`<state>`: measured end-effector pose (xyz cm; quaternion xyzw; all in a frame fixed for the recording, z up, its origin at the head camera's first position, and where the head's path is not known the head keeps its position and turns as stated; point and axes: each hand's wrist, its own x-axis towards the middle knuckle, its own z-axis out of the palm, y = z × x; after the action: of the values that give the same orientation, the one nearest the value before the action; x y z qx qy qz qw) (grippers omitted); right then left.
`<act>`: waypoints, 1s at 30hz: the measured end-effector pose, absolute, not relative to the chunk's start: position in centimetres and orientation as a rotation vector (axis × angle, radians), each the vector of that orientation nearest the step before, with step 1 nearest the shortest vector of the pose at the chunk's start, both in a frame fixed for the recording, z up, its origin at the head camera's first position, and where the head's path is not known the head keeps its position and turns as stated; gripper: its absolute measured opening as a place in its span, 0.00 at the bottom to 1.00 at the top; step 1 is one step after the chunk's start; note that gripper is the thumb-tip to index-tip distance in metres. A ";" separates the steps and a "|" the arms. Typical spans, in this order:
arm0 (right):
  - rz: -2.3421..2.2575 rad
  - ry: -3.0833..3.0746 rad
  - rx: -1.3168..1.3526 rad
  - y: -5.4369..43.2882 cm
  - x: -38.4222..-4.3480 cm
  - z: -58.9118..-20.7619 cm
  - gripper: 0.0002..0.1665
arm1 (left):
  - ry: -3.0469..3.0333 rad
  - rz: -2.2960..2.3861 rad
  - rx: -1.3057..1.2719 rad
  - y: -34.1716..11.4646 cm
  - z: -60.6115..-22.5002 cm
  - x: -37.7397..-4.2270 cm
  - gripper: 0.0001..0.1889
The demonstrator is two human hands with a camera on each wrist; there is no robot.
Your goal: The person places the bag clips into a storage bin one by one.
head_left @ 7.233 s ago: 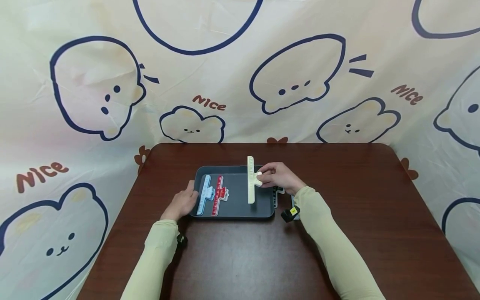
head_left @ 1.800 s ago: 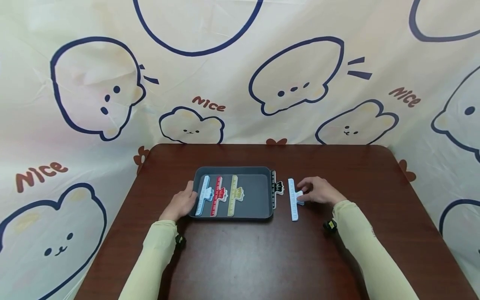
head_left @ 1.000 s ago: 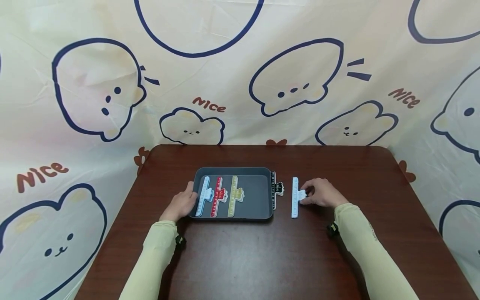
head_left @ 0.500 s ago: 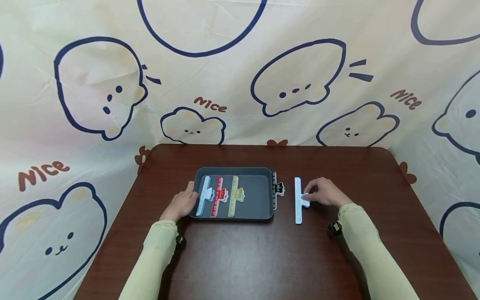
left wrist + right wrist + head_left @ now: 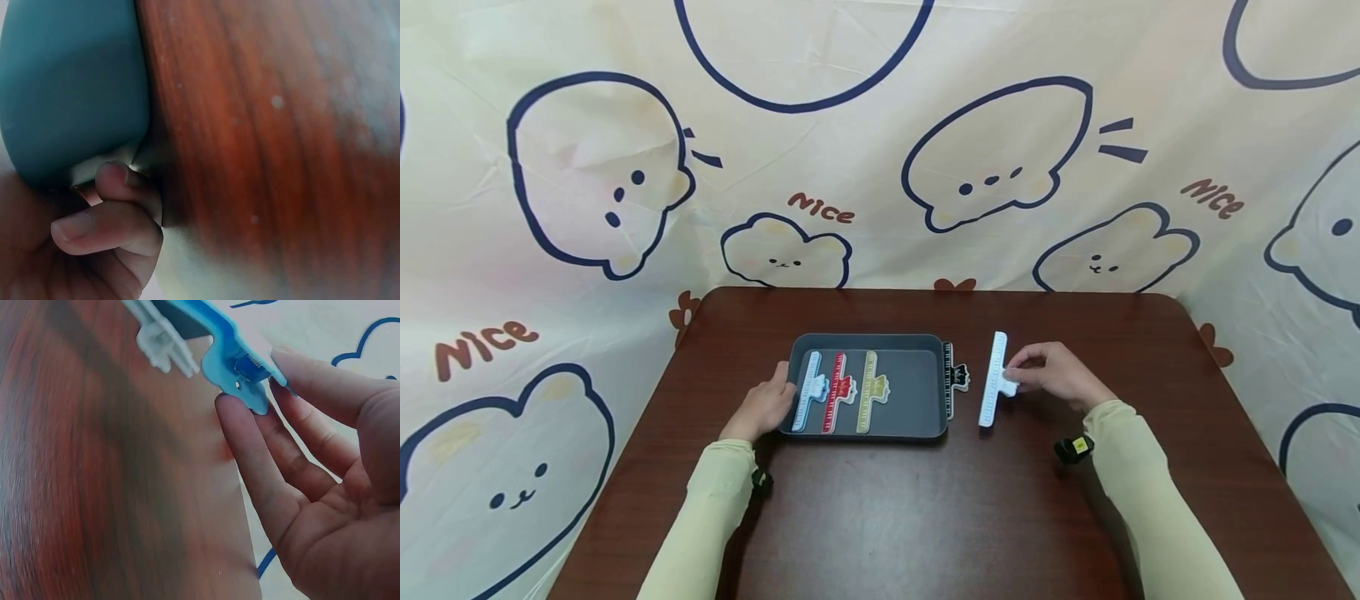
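Note:
My right hand point(image 5: 1054, 371) pinches a light blue ruler-edged bag clip point(image 5: 995, 379) by its handle. The clip tilts over the table, right of the dark grey tray point(image 5: 913, 425). In the right wrist view, thumb and fingertips press the handle of the blue clip point(image 5: 250, 375). My left hand point(image 5: 762, 407) holds the tray's left end, with fingers curled at its edge point(image 5: 119, 156) in the left wrist view. Inside the tray lie a blue clip point(image 5: 811, 392), a red clip point(image 5: 836, 392) and a yellow-green clip point(image 5: 868, 392), side by side.
A black clip point(image 5: 957, 377) sits along the tray's right rim, its handle pointing right. The brown wooden table point(image 5: 880, 517) extends around the tray. A cartoon-printed cloth point(image 5: 880, 150) hangs behind and at both sides.
The pale yellow clip was in my right hand and now lies in the tray. My right hand then took the light blue clip, which has since risen and tilted. My left hand stayed put.

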<state>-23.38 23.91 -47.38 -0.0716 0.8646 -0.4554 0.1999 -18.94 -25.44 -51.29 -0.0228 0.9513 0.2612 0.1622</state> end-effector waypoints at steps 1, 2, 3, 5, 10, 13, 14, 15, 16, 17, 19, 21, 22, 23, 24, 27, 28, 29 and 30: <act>-1.294 2.399 -0.189 23.9 -23.4 -47.3 0.16 | 2.721 0.744 -0.060 -25.5 -51.3 -19.0 0.33; -1.318 2.378 -0.184 23.9 -23.4 -47.2 0.17 | 2.721 0.745 -0.060 -25.5 -51.3 -19.0 0.33; -1.344 2.357 -0.173 23.9 -23.5 -47.2 0.17 | 2.721 0.747 -0.061 -25.4 -51.3 -19.0 0.33; -1.390 2.311 -0.177 23.9 -23.5 -47.0 0.19 | 2.719 0.747 -0.064 -25.4 -51.3 -19.0 0.33; -1.474 2.227 -0.173 23.8 -23.8 -46.8 0.21 | 2.705 0.761 -0.072 -25.5 -51.4 -19.0 0.32; -1.486 2.210 -0.181 23.7 -23.9 -46.7 0.22 | 2.703 0.768 -0.067 -25.5 -51.3 -19.1 0.32; -1.489 2.208 -0.183 23.6 -23.9 -46.7 0.22 | 2.703 0.771 -0.067 -25.5 -51.3 -19.1 0.32; -1.492 2.206 -0.188 23.6 -24.0 -46.6 0.22 | 2.704 0.771 -0.067 -25.5 -51.3 -19.1 0.32; -1.492 2.207 -0.195 23.5 -24.0 -46.6 0.22 | 2.702 0.775 -0.071 -25.5 -51.3 -19.1 0.32; -1.494 2.207 -0.203 23.4 -24.0 -46.6 0.22 | 2.702 0.775 -0.072 -25.5 -51.3 -19.1 0.32; -1.494 2.210 -0.219 23.2 -24.1 -46.5 0.22 | 2.700 0.779 -0.079 -25.5 -51.3 -19.2 0.32; -1.498 2.209 -0.226 22.9 -24.1 -46.4 0.21 | 2.701 0.779 -0.078 -25.5 -51.2 -19.2 0.31; -1.496 2.211 -0.231 22.8 -24.1 -46.4 0.21 | 2.702 0.777 -0.076 -25.5 -51.2 -19.2 0.31; -1.495 2.211 -0.238 22.6 -24.1 -46.4 0.21 | 2.703 0.775 -0.074 -25.5 -51.2 -19.1 0.31; -1.491 2.215 -0.242 22.4 -24.2 -46.4 0.20 | 2.704 0.773 -0.074 -25.5 -51.2 -19.1 0.31; -1.484 2.220 -0.256 21.8 -24.2 -46.4 0.20 | 2.706 0.770 -0.071 -25.4 -51.1 -19.0 0.31; -1.481 2.224 -0.260 21.5 -24.2 -46.4 0.19 | 2.707 0.768 -0.072 -25.4 -51.1 -18.9 0.31; -1.480 2.224 -0.262 21.3 -24.3 -46.4 0.19 | 2.707 0.767 -0.071 -25.4 -51.1 -18.9 0.32; -1.477 2.227 -0.266 21.0 -24.3 -46.3 0.19 | 2.707 0.768 -0.072 -25.4 -51.1 -18.9 0.32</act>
<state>-24.33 21.02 -46.35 -0.0965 0.8078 -0.5358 0.2262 -18.93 -25.44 -51.08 -0.0254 0.9489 0.2692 0.1627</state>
